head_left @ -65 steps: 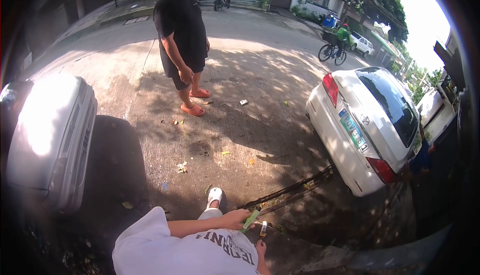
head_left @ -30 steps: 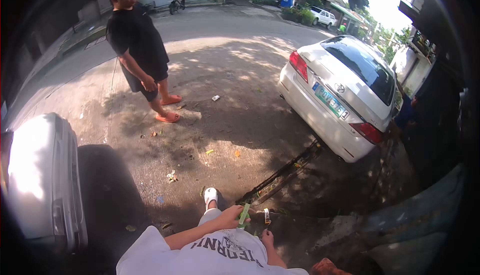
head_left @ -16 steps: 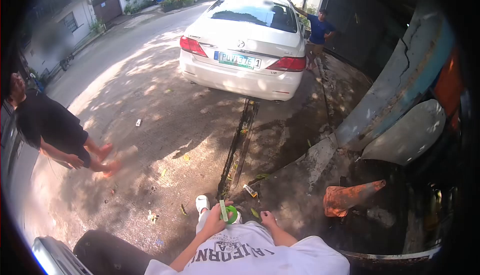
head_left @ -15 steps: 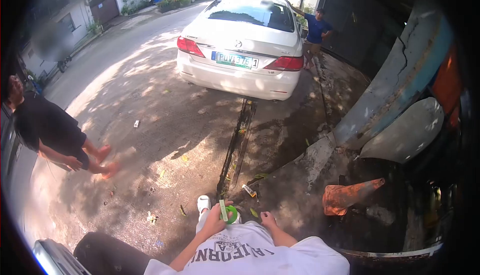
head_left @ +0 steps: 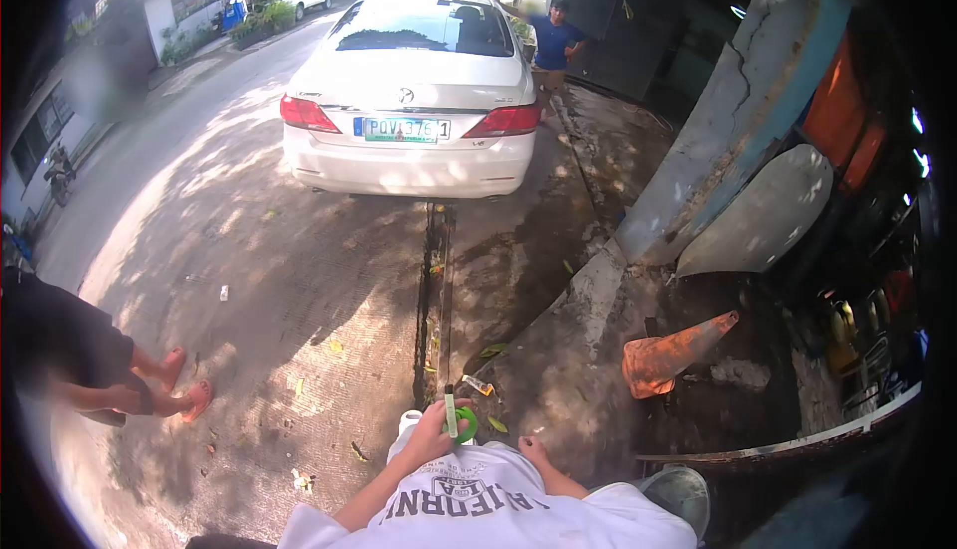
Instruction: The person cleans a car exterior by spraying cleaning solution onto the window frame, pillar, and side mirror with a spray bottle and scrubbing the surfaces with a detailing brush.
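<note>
My left hand [head_left: 431, 436] is closed in front of my shirt, gripping a bright green ring [head_left: 468, 426] that looks like a roll of tape. A narrow pale green stick with a dark tip [head_left: 451, 416] stands upright in the same hand; its exact kind does not show. My right hand [head_left: 534, 451] is held low on the other side of my body, fingers curled in. Whether anything small lies in those fingers is hidden.
A white sedan [head_left: 409, 140] is parked ahead, a person in blue [head_left: 551, 42] beside it. Another person in dark clothes [head_left: 70, 360] stands at the left. An orange traffic cone [head_left: 678, 353] lies tipped near a cracked post [head_left: 733, 110]. A grooved channel [head_left: 436, 290] runs along the ground.
My view has turned to the right, so the car and both people sit further left. The person in blue has lowered an arm from the car. Both my hands keep their hold.
</note>
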A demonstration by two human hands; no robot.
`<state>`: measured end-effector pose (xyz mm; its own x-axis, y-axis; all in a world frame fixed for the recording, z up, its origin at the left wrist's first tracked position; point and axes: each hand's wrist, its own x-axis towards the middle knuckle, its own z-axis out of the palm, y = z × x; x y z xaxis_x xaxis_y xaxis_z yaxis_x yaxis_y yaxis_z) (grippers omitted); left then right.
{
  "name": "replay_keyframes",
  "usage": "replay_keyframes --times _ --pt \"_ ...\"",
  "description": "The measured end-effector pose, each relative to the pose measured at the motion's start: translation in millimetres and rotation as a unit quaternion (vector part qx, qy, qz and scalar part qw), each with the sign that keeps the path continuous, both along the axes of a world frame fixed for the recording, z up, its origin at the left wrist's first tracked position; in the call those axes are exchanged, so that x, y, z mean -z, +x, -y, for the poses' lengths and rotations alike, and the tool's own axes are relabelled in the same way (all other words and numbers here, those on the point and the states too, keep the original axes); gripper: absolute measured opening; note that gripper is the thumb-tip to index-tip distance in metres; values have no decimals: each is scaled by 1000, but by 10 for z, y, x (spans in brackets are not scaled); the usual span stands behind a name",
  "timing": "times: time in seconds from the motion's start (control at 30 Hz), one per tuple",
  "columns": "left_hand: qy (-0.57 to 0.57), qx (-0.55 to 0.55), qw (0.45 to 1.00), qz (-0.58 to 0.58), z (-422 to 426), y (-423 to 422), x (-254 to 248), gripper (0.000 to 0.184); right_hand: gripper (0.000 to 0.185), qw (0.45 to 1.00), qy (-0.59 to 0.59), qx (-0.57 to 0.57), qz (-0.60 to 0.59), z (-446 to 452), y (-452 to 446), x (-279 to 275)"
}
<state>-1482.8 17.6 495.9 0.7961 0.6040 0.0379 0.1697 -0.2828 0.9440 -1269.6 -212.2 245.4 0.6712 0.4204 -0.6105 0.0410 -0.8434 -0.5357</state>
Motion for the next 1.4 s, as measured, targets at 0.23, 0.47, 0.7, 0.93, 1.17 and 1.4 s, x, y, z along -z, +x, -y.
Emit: replay_keyframes --times 0.23,0.47,0.7,0.93,1.17,1.4 --pt "4 17 1000 -17 -510 -180 -22 42 51 998 35 -31 51 -469 -306 -55" --pt "-31 16 999 -6 -830 -407 117 42 35 992 112 53 25 -721 -407 273" --pt "-90 54 994 -10 -1048 -241 283 40 36 981 50 172 75 -405 -557 -188" --pt "-147 68 986 27 -1423 451 182 42 34 977 -63 172 108 407 -518 345" --pt "-133 89 986 45 -1944 1918 488 36 50 984 -6 178 12 -75 680 353" --pt "-127 -4 991 -40 -2558 3917 604 30 33 960 85 268 -9 -1115 3684 1057"
